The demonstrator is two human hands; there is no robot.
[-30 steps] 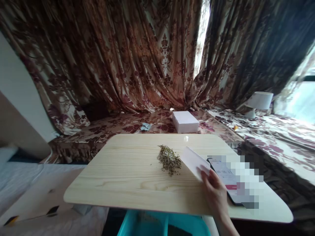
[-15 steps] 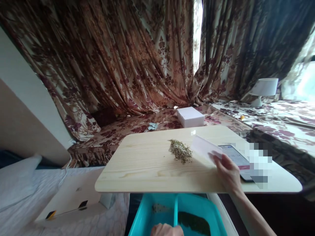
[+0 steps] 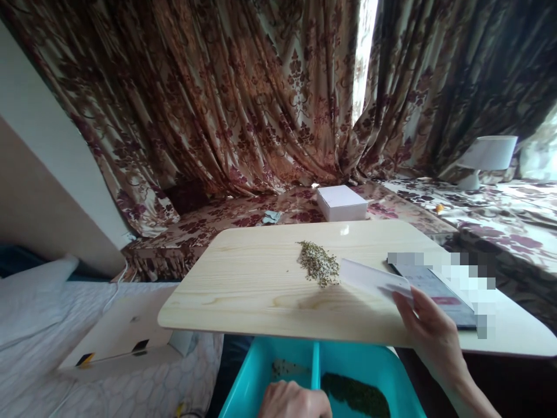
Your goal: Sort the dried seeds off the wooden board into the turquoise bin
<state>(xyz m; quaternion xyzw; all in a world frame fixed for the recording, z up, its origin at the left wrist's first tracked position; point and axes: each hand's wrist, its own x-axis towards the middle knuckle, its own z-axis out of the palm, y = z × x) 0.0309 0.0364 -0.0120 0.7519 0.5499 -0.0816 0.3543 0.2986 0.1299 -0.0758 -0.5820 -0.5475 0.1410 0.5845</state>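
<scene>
Right hand (image 3: pixel 433 328): fingers clamped on card (image 3: pixel 374 280), near pile (image 3: pixel 319 265)
Left hand (image 3: pixel 296 402): at bin (image 3: pixel 246 383); cannot tell fingers' grip
Counter (image 3: pixel 248 273): bears pile, phone (image 3: pixel 439 293)

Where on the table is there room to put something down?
The widest bare patch of the table is left of the pile of tiny bits, out to the left edge, bar a speck. A strip between the pile and the near edge is bare too. It's crowded on the right: white card, right hand, phone.
</scene>
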